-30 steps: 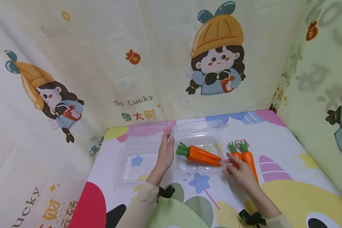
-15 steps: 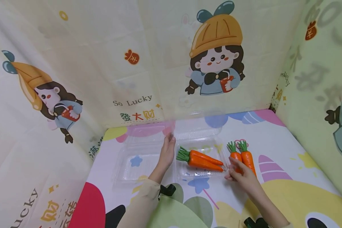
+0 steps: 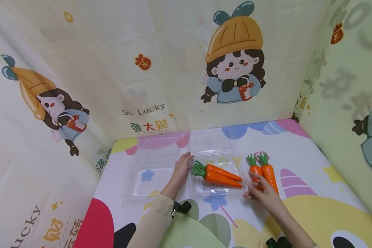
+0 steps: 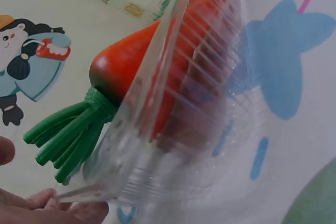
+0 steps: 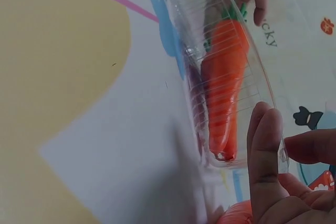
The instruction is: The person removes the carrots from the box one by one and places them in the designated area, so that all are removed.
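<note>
Two orange toy carrots (image 3: 220, 176) with green tops lie side by side in the base of a clear plastic clamshell box (image 3: 217, 193). Its lid (image 3: 209, 139) lies folded back toward the wall. My left hand (image 3: 180, 172) is at the box's left edge; in the left wrist view its fingers (image 4: 79, 211) touch the rim corner, with the thumb apart from it. At the box's front right corner, my right hand (image 3: 260, 191) pinches the rim, its thumb (image 5: 312, 146) and fingers on opposite sides in the right wrist view.
Two more toy carrots (image 3: 269, 174) lie on the table just right of the box, partly behind the right hand. A second clear clamshell box (image 3: 133, 179) stands opened to the left. Printed cloth walls (image 3: 173, 79) enclose the patterned table (image 3: 297, 151).
The lid has dropped back from a raised tilt to lying away from the base. My left hand has come down to the box's side; my right hand has shifted slightly right and down.
</note>
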Available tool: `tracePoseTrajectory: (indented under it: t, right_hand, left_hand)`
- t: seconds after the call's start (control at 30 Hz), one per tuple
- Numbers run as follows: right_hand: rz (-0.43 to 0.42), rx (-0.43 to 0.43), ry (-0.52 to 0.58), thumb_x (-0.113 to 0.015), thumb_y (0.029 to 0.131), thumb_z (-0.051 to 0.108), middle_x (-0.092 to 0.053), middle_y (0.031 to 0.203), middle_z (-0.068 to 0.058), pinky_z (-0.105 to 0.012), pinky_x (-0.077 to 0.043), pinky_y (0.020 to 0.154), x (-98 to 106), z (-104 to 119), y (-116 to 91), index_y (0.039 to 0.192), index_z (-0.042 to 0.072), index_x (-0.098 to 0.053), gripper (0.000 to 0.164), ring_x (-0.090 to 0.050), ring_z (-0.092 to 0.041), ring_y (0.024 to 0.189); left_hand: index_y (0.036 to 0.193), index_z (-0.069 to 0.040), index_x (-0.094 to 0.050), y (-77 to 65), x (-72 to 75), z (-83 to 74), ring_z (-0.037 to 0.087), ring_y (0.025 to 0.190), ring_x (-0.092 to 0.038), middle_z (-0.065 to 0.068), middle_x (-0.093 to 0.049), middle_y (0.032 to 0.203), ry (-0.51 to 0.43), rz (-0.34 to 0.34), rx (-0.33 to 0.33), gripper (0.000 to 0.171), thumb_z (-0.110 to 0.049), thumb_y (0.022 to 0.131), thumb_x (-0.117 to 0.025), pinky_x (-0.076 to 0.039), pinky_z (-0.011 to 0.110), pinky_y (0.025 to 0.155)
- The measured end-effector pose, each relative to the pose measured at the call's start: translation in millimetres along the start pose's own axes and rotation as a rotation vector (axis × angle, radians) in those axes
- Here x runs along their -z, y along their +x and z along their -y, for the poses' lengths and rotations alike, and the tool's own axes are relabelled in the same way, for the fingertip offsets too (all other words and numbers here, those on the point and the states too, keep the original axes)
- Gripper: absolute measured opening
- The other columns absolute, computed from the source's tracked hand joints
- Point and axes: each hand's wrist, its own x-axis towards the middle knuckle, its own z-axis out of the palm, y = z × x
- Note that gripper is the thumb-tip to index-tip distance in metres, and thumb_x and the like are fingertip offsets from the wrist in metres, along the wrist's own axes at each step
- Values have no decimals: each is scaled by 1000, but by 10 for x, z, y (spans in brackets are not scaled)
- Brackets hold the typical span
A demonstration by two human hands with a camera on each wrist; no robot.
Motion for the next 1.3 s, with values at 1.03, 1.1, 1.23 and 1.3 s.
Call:
tracePoseTrajectory:
  t: [1.03, 1.1, 1.23, 1.3]
  right_hand:
    - [-270, 442, -628, -68, 98, 12, -67, 123, -14, -52, -59, 92, -222, 260, -38, 126, 5, -70, 29, -68, -32, 107]
    - [-237, 457, -643, -69, 97, 11, -69, 121, -12, -54, -58, 93, -273, 287, -6, 125, 5, -70, 28, -68, -30, 107]
    - [-162, 453, -689, -71, 96, 13, -68, 120, -9, -50, -59, 91, -380, 323, 72, 123, 7, -71, 28, -68, -26, 105]
    - [-131, 452, -724, -72, 96, 15, -68, 119, -9, -49, -59, 91, -430, 328, 115, 123, 8, -71, 28, -68, -26, 105]
  left_hand:
    - [158, 5, -27, -740, 103, -2, 45, 140, -40, 28, -33, 160, 30, 70, 113, 66, -27, 104, -48, -52, 44, 94]
    - [157, 6, -27, -782, 107, 13, 43, 136, -43, 29, -36, 157, 51, 72, 98, 65, -26, 105, -48, -53, 43, 93]
    - [155, 9, -28, -855, 76, 31, 38, 119, -54, 27, -48, 140, 141, 56, 23, 62, -21, 105, -49, -56, 43, 88]
    - [154, 9, -29, -871, 62, 50, 35, 111, -57, 23, -52, 131, 181, 47, -4, 61, -19, 105, -50, -57, 40, 83]
